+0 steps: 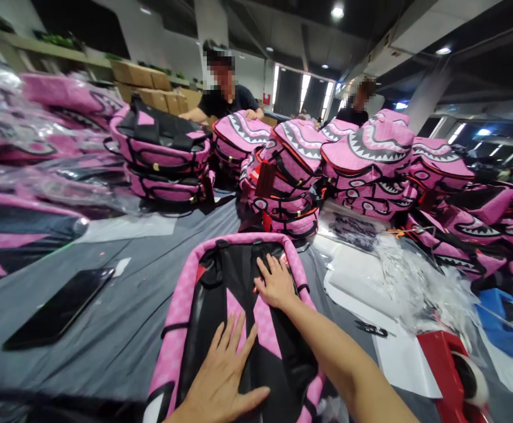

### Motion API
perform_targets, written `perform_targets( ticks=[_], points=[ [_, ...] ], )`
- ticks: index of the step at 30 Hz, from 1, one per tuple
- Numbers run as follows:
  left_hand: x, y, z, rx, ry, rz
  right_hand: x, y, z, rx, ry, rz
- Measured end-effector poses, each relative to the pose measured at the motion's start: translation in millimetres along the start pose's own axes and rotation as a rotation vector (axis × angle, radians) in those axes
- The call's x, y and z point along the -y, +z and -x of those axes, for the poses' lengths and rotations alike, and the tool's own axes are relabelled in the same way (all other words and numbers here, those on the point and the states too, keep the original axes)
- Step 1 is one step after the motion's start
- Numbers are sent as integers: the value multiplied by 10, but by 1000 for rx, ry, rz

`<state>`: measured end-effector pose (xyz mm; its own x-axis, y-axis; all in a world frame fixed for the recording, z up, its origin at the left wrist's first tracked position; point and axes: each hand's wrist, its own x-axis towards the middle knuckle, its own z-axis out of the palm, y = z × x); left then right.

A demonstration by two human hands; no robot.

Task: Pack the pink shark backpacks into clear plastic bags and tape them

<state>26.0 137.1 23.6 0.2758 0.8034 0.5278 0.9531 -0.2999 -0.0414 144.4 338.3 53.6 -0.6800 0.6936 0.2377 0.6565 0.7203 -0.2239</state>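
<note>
A pink and black backpack (177, 305) lies flat on the grey-covered table in front of me, its black back panel and straps facing up. My left hand (223, 370) rests on the lower part of that panel, fingers spread, holding nothing. Farther up, my right hand (277, 282) is laid near the top right of the panel, by the strap, also with its fingers apart. A small red bit shows beside the right fingers; I cannot make out what it is. The lower edge of the backpack runs out of view.
Stacked pink backpacks (294, 150) line the table's far side, with plastic-wrapped ones (40, 129) at left. A black phone (60, 308) lies left. To the right are clear plastic bags (406, 273), thread snips (371, 329), red (443, 370) and blue (498, 320) tape dispensers. Two people stand beyond.
</note>
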Motion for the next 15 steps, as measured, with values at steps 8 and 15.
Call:
perform_targets(
  ticks=[8,15],
  points=[
    [624,204,-1089,137,-215,-17,40,20,188,-75,139,-256],
    [650,828,-952,166,-231,-38,-875,-514,-204,-269,286,-330]
  ],
)
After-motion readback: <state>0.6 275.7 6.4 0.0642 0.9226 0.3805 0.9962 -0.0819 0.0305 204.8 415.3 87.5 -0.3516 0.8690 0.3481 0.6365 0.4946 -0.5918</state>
